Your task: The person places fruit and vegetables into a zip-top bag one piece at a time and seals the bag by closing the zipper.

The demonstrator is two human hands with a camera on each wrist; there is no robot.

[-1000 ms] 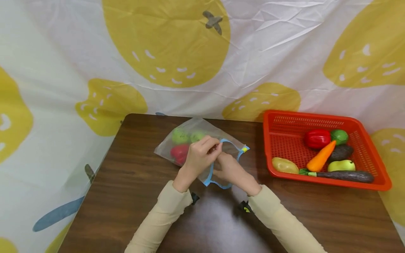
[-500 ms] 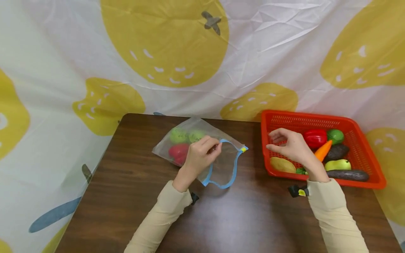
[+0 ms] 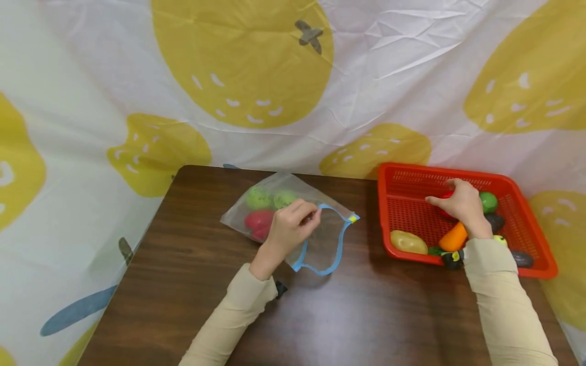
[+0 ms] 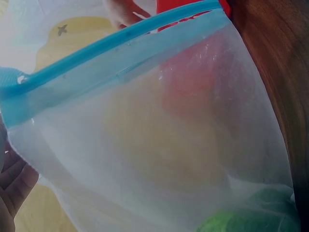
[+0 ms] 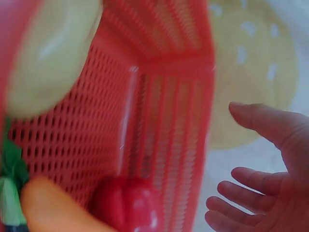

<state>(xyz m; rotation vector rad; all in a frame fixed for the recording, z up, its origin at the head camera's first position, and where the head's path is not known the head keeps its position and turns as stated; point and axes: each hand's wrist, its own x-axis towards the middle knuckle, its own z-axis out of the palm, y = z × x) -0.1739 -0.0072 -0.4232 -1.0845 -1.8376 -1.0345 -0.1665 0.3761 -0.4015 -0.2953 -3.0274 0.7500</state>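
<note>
A clear zip bag (image 3: 329,239) with a blue zip edge lies on the table, its mouth gaping. Inside it are two green round pieces (image 3: 259,197) and a red one (image 3: 258,221). My left hand (image 3: 293,226) pinches the bag's edge; the left wrist view has the bag's wall (image 4: 140,145) in front, with a few fingers at the left. Over the red basket (image 3: 383,218), my right hand (image 3: 461,206) has its thumb and fingers spread, holding nothing. It partly covers a red bell pepper (image 3: 446,195), which also shows in the right wrist view, below the hand.
Also in the basket are a potato (image 3: 409,242), an orange carrot (image 3: 453,237), a round green vegetable (image 3: 488,202), a dark avocado-like piece (image 3: 496,222), a green pear (image 3: 500,239) and a long dark vegetable (image 3: 522,259). A patterned cloth (image 3: 256,147) hangs behind the table.
My right hand has left the bag's mouth and moved right, over the basket and on to the red bell pepper. The left hand keeps its pinch on the bag.
</note>
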